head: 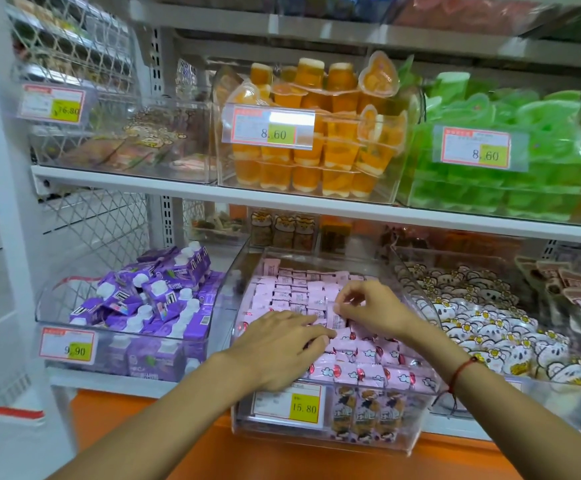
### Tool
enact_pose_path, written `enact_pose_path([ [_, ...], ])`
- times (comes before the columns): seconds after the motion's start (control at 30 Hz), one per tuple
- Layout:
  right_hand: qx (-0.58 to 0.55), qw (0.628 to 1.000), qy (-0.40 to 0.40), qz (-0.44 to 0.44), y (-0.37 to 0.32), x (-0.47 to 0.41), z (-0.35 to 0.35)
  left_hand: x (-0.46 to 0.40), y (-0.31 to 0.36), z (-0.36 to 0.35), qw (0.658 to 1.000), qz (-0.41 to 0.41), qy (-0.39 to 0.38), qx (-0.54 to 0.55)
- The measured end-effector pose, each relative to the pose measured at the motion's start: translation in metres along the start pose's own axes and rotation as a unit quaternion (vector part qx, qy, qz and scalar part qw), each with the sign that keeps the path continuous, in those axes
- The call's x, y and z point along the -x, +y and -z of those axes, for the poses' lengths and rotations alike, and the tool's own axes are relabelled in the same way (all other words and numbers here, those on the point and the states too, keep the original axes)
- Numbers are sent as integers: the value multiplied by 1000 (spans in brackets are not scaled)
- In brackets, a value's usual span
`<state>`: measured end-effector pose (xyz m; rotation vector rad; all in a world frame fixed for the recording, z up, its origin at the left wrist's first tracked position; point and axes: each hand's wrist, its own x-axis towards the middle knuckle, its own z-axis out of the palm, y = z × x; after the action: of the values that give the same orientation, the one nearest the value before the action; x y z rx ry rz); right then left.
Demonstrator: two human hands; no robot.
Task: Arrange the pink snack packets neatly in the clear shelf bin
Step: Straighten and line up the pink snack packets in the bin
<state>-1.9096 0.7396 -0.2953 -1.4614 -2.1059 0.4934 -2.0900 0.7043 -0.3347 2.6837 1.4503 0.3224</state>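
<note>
A clear shelf bin on the lower shelf holds several pink snack packets, standing in rows at the back and lying looser at the front. My left hand lies flat on the packets near the bin's middle, fingers stretched to the right. Just to its right, my right hand pinches one upright pink packet between thumb and fingers. A yellow 15.80 price tag hangs on the bin's front wall.
A bin of purple cartons stands to the left and a bin of bear-print packets to the right. The shelf above carries orange jelly cups and green jelly cups. An orange panel runs below.
</note>
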Motion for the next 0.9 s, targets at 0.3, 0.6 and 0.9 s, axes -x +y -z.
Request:
enact_pose_path([
  [0.3, -263, 910, 320, -14, -21, 19, 14, 0, 0, 4, 999, 0, -2, 38],
  [0.6, -415, 851, 313, -73, -28, 35, 8, -5, 13, 19, 934, 39, 261, 241],
  [0.9, -519, 832, 160, -115, -27, 41, 12, -3, 17, 34, 772, 113, 146, 609],
])
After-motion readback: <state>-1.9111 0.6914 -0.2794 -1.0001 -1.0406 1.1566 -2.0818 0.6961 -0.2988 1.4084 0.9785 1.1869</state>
